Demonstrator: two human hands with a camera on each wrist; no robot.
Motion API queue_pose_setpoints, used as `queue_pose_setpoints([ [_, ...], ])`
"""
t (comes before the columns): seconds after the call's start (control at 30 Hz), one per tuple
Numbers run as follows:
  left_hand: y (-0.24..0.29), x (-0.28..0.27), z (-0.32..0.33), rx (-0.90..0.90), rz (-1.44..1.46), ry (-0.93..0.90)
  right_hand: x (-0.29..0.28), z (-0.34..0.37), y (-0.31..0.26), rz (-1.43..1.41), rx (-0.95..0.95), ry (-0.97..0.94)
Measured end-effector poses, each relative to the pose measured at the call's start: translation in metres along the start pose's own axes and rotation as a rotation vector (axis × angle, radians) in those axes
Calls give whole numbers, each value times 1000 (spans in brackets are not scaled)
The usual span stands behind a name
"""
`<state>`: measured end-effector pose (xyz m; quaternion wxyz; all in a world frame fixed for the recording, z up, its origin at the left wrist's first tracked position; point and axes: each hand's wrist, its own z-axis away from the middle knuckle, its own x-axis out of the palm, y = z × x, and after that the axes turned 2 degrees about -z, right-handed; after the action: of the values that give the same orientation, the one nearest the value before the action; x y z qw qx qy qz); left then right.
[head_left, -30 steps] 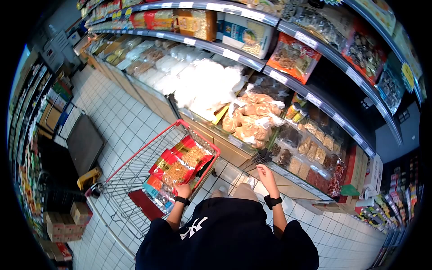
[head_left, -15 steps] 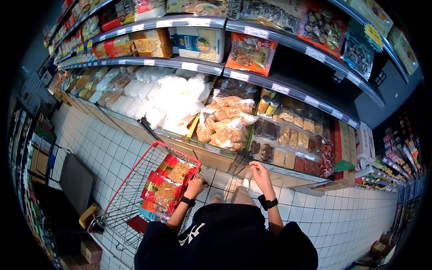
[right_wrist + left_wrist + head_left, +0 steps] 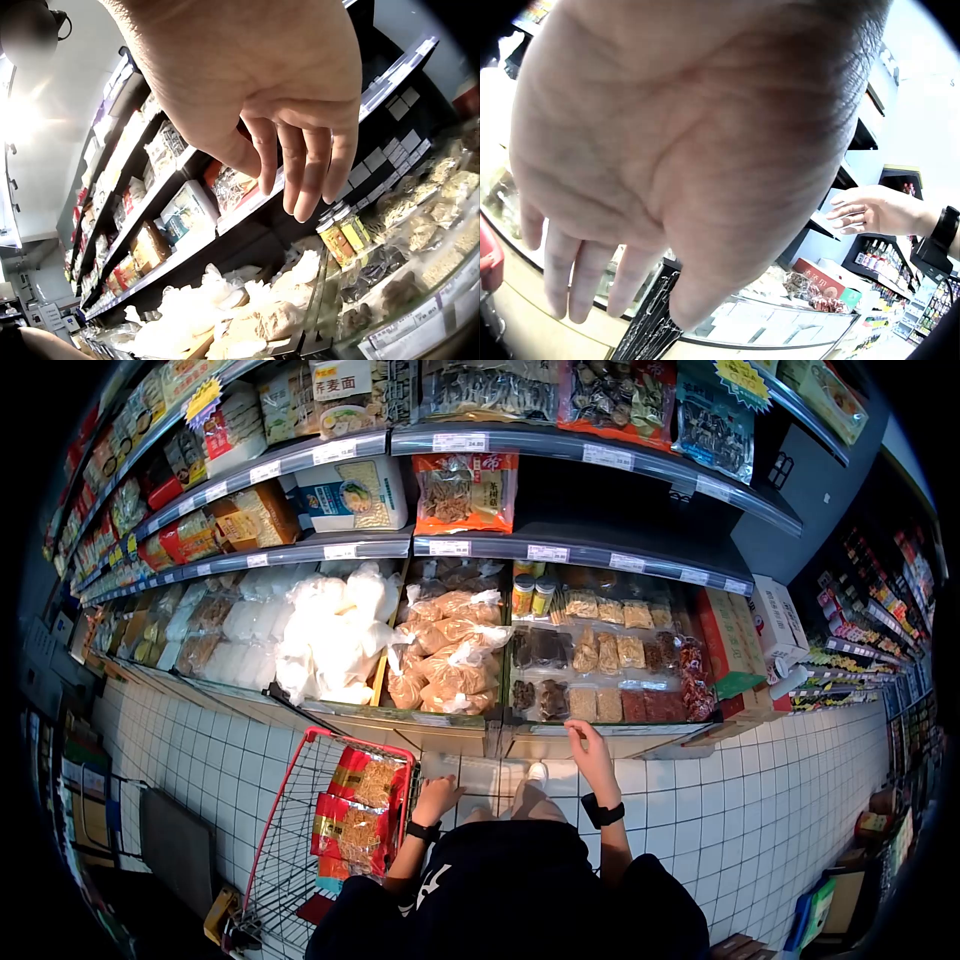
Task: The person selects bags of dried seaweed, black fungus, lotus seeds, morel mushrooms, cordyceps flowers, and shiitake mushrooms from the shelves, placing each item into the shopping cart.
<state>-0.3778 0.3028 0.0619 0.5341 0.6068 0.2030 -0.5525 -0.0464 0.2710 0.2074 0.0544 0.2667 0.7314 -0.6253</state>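
Observation:
My left hand hangs just right of the shopping cart, holding nothing. In the left wrist view its palm shows large, with the fingers fairly straight. Red packets of yellowish dried food lie inside the cart. In front of the display counter, my right hand is raised with its fingers loosely bent and nothing in them. Nearest to it are small clear packs of dried goods in the counter's right section. Its relaxed fingers also show in the right wrist view.
Left of those packs, the counter holds knotted bags of brown contents and bright white bags. Shelves above carry an orange-edged packet and other packaged food. A dark flatbed trolley stands on the tiled floor behind the cart.
The head view has turned to the right, so the counter faces it squarely. My left hand has moved from over the cart's packets to beside the cart. The right hand stays raised, without anything in it.

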Motion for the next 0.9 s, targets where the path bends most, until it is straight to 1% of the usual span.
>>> queue_pose_setpoints([
  [0.03,-1,-2,-2,8,-5,-1,-3,-2,2,-1,0,9],
  [0.1,0,-9,-4,-92,90,-12,-8,-7,3,-45,23,23],
  [0.17,4,-20,-5,-110,119,-24,-15,-12,1,-42,34,26],
  [0.23,5,-29,-9,-217,216,-43,-18,-17,3,-41,44,29],
  [0.27,-2,-24,-14,-244,235,-59,-18,-21,8,-58,44,44],
  [0.3,-5,-22,-18,-239,231,-60,-19,-24,10,-76,44,58],
  [0.37,-11,-17,-28,-201,258,27,-25,-32,11,-54,42,76],
  [0.43,-6,-27,-40,-204,253,19,-33,-41,9,-28,40,91],
  [0.5,-2,-39,-53,-225,327,45,-43,-52,8,16,14,117],
  [0.53,-1,-51,-62,-228,387,8,-48,-57,12,18,15,122],
  [0.57,-1,-63,-68,-274,432,3,-53,-64,18,10,11,139],
  [0.63,4,-94,-76,-294,484,163,-64,-76,22,3,8,166],
  [0.7,-16,-103,-94,-289,430,313,-77,-88,23,-25,-3,179],
  [0.77,-28,-123,-110,-267,582,318,-90,-104,32,-42,-3,190],
  [0.83,-25,-149,-123,-190,647,369,-108,-123,14,-24,-30,219],
  [0.9,-34,-168,-144,-170,705,391,-128,-143,-4,-29,-12,216],
])
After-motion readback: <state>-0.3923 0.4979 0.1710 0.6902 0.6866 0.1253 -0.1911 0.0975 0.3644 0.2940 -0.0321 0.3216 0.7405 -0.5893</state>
